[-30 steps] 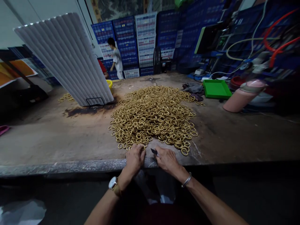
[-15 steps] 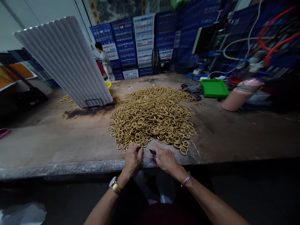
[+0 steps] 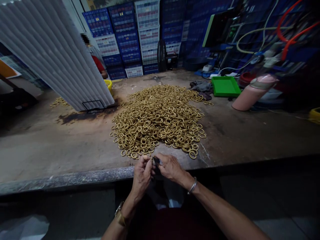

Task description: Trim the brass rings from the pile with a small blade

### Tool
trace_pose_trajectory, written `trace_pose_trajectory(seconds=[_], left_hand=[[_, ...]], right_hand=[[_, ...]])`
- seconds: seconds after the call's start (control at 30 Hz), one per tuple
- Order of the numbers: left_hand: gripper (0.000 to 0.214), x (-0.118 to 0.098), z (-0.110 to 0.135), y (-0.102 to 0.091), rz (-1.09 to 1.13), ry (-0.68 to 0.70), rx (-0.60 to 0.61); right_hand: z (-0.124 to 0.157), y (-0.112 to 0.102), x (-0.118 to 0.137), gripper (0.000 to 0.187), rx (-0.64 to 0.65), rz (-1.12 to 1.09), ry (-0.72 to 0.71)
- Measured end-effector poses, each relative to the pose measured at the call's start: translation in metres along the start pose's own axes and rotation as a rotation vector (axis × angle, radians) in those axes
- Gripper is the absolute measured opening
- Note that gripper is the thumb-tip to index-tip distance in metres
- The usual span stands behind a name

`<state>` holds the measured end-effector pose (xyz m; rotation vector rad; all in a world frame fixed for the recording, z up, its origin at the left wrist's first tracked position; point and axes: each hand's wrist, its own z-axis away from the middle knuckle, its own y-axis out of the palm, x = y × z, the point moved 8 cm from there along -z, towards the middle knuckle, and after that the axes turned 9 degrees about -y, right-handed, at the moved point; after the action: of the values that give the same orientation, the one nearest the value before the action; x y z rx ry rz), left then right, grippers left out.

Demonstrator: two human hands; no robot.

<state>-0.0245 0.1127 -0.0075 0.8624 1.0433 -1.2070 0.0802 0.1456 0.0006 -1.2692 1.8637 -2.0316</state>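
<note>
A big heap of brass rings (image 3: 157,118) lies on the worn workbench (image 3: 50,146). At the bench's near edge my left hand (image 3: 142,173) is raised and curled, its fingers pinched on a brass ring that is mostly hidden. My right hand (image 3: 170,166) meets it, closed on a small dark tool (image 3: 156,160) whose tip points at the left fingers. A watch is on my left wrist, a bangle on my right.
A white corrugated panel (image 3: 57,56) leans on a wire stand at the left, with a few rings (image 3: 58,101) behind it. A green tray (image 3: 225,86), a pink cylinder (image 3: 252,93) and a grey rag (image 3: 201,87) sit at the right. Blue crates (image 3: 140,36) and a person (image 3: 96,60) are beyond.
My left hand has lifted off the bench and turned inward with a ring. My right hand has brought the tool up to it. The view has shifted down and left.
</note>
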Motion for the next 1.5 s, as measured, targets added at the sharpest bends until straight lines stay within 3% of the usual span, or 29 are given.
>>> trace_pose_trajectory(seconds=[0.47, 0.8, 0.93, 1.07, 1.2, 1.3, 1.5], left_hand=[[0.022, 0.002, 0.003, 0.003, 0.036, 0.045, 0.011], [0.016, -0.001, 0.002, 0.000, -0.070, 0.150, 0.081], [0.016, 0.001, 0.006, -0.002, -0.042, 0.121, 0.127], [0.014, -0.005, 0.026, 0.006, 0.070, 0.052, 0.232], [0.013, 0.000, 0.036, 0.013, 0.385, -0.113, 0.342], [0.012, 0.008, 0.030, 0.004, 0.596, -0.204, 0.305], [0.016, 0.022, 0.014, -0.016, 0.796, -0.302, 0.176]], right_hand=[[0.000, 0.000, 0.002, 0.022, 0.082, 0.048, 0.029], [0.001, -0.001, 0.005, 0.022, 0.165, 0.065, 0.028], [0.001, 0.003, 0.004, 0.023, 0.204, 0.090, 0.016], [-0.004, 0.003, -0.005, 0.026, 0.185, 0.135, 0.076], [-0.010, 0.000, -0.014, 0.028, 0.150, 0.184, 0.126], [-0.011, -0.001, -0.017, 0.026, 0.130, 0.195, 0.135], [-0.009, -0.001, -0.015, 0.024, 0.138, 0.199, 0.146]])
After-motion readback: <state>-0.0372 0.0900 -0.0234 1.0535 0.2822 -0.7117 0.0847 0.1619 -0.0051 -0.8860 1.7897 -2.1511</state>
